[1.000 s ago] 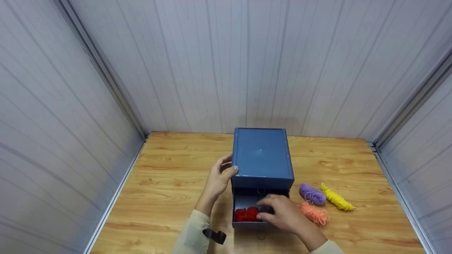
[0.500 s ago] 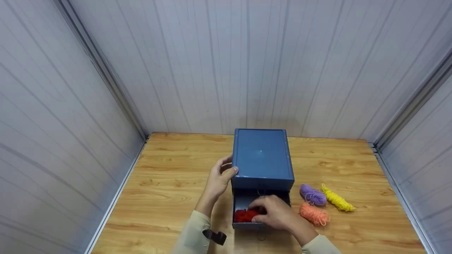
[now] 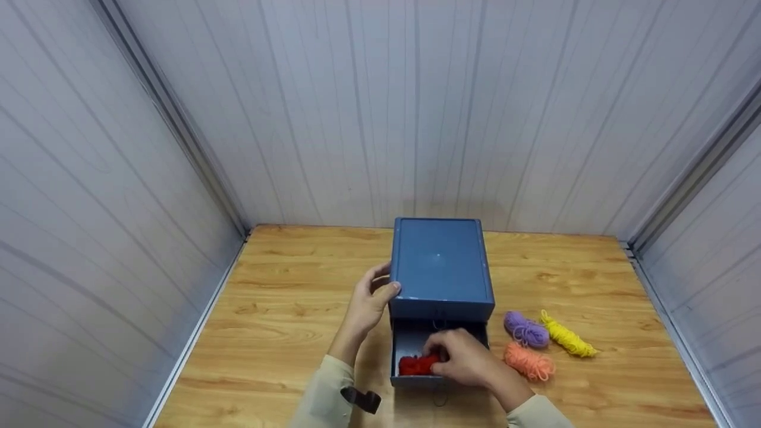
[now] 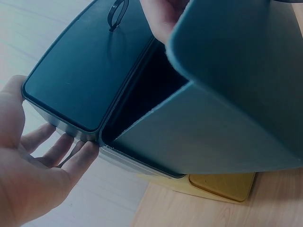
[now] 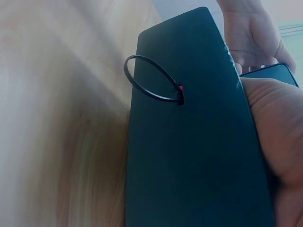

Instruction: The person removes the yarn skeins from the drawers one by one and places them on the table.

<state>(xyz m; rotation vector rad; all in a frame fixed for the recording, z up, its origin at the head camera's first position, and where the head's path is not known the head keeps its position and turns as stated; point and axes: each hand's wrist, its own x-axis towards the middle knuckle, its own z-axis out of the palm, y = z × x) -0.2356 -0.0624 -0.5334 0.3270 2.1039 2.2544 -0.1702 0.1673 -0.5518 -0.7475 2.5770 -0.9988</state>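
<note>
A blue drawer cabinet [image 3: 440, 261] stands on the wooden table, its lower drawer [image 3: 410, 381] pulled out toward me. My left hand [image 3: 368, 303] grips the cabinet's front left corner, thumb at the top edge and fingers against the side. Inside the drawer lies red yarn [image 3: 411, 365], bunched near the front wall. My right hand [image 3: 467, 359] reaches into the drawer and pinches the right end of this yarn between thumb and fingers. The fingertips are partly hidden. In the right wrist view a black loop pull [image 5: 163, 98] sticks out from the drawer's front.
Right of the drawer lie a purple yarn skein [image 3: 526, 330], a yellow yarn skein [image 3: 568, 336] and an orange yarn skein [image 3: 529, 361]. Another loop pull [image 4: 112, 22] hangs on the closed upper drawer. Pale panel walls [image 3: 446, 119] enclose the table at the back and sides.
My right hand has moved left and in onto the red yarn, and the yarn is now bunched and shifted slightly right. The left hand stays on the cabinet.
</note>
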